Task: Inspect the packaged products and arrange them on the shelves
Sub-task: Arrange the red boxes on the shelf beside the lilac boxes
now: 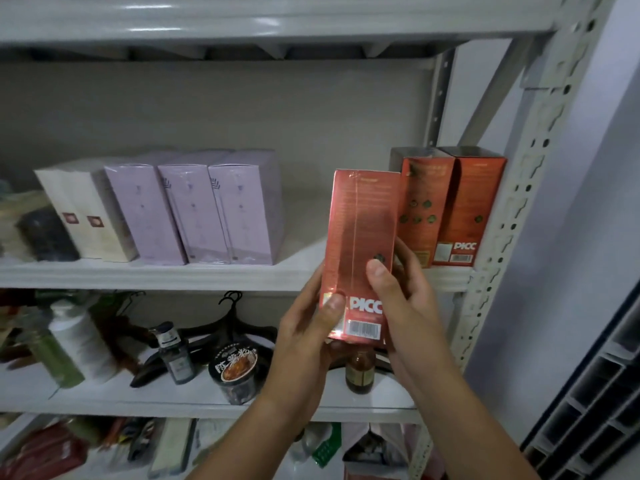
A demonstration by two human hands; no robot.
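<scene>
I hold a tall red shrink-wrapped box (360, 237) upright in front of the middle shelf (156, 275), its barcode end down. My left hand (308, 327) grips its lower left corner, thumb on the front. My right hand (398, 296) grips its right side, thumb pressed on the front face. Just behind and to the right, two matching red boxes (450, 209) stand side by side at the shelf's right end. Three lilac boxes (197, 206) and two cream boxes (83, 213) stand in a row further left on the same shelf.
The shelf below carries a white bottle (83, 341), a green bottle (55, 362), a small dark bottle (175, 351), a round noodle cup (235, 368), a brown jar (360, 372) and black hangers (228, 320). A perforated metal upright (502, 220) borders the right side. A dark object (45, 233) sits at far left.
</scene>
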